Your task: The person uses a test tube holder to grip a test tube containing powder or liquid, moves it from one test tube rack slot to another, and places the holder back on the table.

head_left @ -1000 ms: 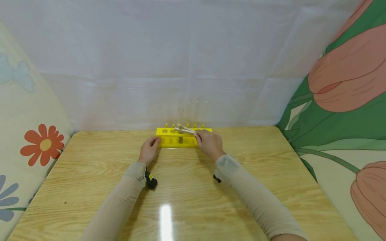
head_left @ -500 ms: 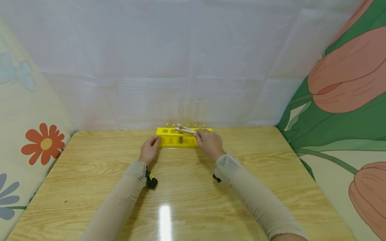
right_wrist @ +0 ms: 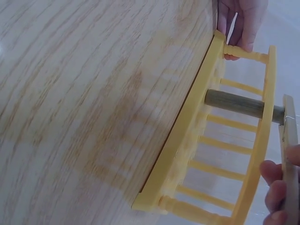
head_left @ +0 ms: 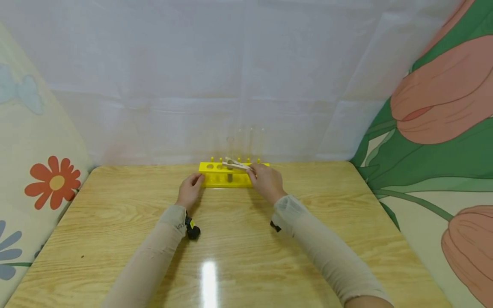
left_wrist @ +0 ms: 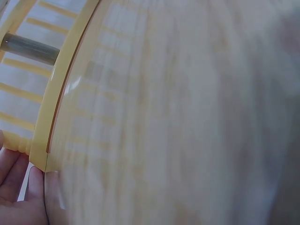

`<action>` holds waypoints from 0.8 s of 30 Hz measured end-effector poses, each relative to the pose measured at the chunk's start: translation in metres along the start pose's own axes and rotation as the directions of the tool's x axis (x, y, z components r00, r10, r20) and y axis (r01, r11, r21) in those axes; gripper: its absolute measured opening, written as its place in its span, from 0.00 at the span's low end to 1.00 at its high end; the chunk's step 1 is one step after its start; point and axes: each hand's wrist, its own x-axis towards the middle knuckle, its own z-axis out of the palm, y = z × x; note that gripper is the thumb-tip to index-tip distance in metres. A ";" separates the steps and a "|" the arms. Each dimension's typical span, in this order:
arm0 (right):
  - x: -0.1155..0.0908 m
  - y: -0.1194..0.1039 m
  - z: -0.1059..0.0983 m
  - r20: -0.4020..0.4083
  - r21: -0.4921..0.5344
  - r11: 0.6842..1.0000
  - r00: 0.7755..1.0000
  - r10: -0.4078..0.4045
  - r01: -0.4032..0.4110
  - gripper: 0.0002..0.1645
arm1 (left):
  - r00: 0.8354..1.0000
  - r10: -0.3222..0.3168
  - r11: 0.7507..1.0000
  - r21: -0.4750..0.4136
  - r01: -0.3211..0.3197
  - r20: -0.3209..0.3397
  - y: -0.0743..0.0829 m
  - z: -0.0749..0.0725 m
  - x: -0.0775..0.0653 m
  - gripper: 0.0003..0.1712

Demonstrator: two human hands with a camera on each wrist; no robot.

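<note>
A yellow test tube rack (head_left: 204, 168) stands on the table. One test tube with dark grey contents (right_wrist: 234, 103) sits upright in one of its holes. My left hand (head_left: 190, 190) grips the rack's left end post, thumb and fingers around it in the left wrist view. Pinched in my right hand (head_left: 268, 183) is a wooden test tube clamp (head_left: 239, 166), lying across above the rack. The clamp's front end is around the tube just over the rack's top plate, as the right wrist view shows. The tube's clear upper part rises above the clamp.
Several clear test tubes (head_left: 252, 141) stand upside down on pegs at the rack's back. A wood-grain table (head_left: 239, 239) lies under everything. Behind it hangs a white cloth (head_left: 165, 128); flower-patterned cloths (head_left: 431, 184) flank both sides.
Almost nothing differs; the head view shifts slightly. Both hands keep their hold on the rack and the clamp.
</note>
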 end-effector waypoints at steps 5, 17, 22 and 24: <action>0.000 -0.002 -0.003 0.008 -0.001 1.000 1.000 0.013 -0.013 0.12 | 1.000 -0.001 1.000 0.009 0.001 0.007 0.000 -0.001 0.000 0.25; 0.000 -0.005 -0.006 -0.018 0.015 0.999 0.999 0.031 -0.031 0.11 | 1.000 0.013 1.000 0.005 -0.013 0.013 -0.003 -0.002 0.001 0.25; 0.002 -0.006 -0.007 -0.036 0.029 0.999 0.999 0.033 -0.032 0.12 | 1.000 0.013 1.000 0.001 -0.013 0.013 -0.005 -0.002 0.002 0.25; 0.003 -0.006 -0.009 -0.050 0.030 0.999 0.998 0.028 -0.027 0.12 | 1.000 0.013 1.000 -0.001 -0.013 0.015 -0.005 -0.002 0.002 0.26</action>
